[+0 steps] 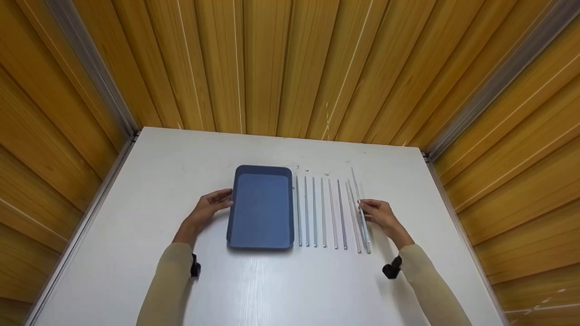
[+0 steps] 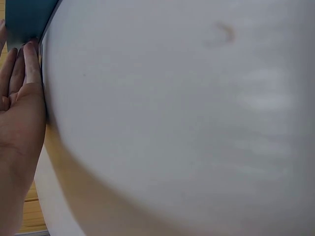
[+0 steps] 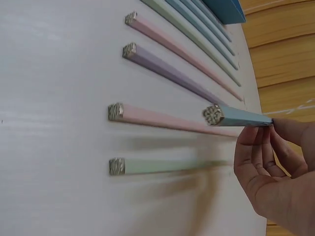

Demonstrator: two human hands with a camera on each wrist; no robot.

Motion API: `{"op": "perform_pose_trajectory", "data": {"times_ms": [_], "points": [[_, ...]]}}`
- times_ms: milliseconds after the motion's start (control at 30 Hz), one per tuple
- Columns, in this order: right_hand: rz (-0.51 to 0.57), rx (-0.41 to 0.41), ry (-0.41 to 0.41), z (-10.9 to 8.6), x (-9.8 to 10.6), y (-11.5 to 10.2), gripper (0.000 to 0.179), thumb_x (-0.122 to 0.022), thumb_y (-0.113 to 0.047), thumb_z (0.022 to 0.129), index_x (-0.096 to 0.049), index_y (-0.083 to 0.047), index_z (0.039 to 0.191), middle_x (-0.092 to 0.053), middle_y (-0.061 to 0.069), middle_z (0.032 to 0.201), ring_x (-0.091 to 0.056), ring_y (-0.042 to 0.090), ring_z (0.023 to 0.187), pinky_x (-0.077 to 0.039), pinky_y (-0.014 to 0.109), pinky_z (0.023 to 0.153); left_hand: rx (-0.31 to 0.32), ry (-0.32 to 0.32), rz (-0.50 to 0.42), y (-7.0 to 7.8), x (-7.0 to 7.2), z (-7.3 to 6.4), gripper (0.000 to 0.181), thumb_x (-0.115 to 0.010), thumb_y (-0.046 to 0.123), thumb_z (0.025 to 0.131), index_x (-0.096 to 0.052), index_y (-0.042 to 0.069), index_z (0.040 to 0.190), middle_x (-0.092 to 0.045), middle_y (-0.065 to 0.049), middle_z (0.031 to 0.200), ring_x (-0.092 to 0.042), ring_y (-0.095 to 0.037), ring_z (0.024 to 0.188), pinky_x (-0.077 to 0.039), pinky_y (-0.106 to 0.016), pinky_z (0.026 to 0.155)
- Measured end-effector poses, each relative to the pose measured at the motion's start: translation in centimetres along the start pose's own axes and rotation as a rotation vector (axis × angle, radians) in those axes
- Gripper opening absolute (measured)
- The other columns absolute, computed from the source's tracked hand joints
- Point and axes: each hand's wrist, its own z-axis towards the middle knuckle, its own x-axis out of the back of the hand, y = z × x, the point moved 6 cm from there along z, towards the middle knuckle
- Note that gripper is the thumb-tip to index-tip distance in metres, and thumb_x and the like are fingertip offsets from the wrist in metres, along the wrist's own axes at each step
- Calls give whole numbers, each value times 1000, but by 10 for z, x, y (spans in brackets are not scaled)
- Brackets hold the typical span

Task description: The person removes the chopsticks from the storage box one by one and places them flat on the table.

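A blue rectangular tray (image 1: 260, 244) stands on the white table with nothing in it. My left hand (image 1: 209, 209) is at its left side, fingers fairly straight and touching the wall; the left wrist view also shows these fingertips against the tray (image 2: 29, 22). With thumb and fingers my right hand (image 1: 379, 215) pinches a light blue chopstick (image 3: 241, 116), raised off the table, its silver patterned end toward the wrist camera. Beneath it lie a green chopstick (image 3: 162, 166) and a pink chopstick (image 3: 157, 117). A purple chopstick (image 3: 170, 73) lies just beyond.
Several more pastel chopsticks (image 1: 315, 213) lie in a spaced row between the tray and my right hand, silver ends toward me. The white table (image 1: 281, 290) meets wood-patterned panels (image 1: 281, 68) at the back. Small marks dot the tabletop behind the row.
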Motion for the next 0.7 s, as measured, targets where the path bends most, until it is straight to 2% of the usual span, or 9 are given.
{"op": "perform_pose_trajectory", "data": {"times_ms": [300, 533, 700], "points": [[-19, -44, 154, -5, 32, 20, 48, -62, -15, 103, -51, 16, 137, -73, 8, 108, -70, 9, 92, -59, 20, 79, 0, -1, 22, 2, 1, -1, 63, -76, 17, 94, -50, 3, 150, -50, -19, 155, -51, -26, 143, -51, -19, 102], [-131, -86, 242, -5, 43, 36, 42, -64, -17, 101, -59, 12, 132, -73, 7, 107, -68, 5, 87, -56, 16, 71, -14, 5, 11, 5, 0, -2, 60, -75, 13, 94, -51, 2, 148, -51, -20, 153, -49, -29, 144, -50, -16, 100], [-229, -87, 272, -8, 49, 42, 39, -64, -18, 101, -63, 8, 130, -72, 16, 113, -67, 7, 87, -56, 16, 69, -12, -2, 6, 5, -3, -3, 60, -74, 13, 94, -50, 1, 149, -51, -20, 154, -47, -31, 146, -51, -15, 99]]}}
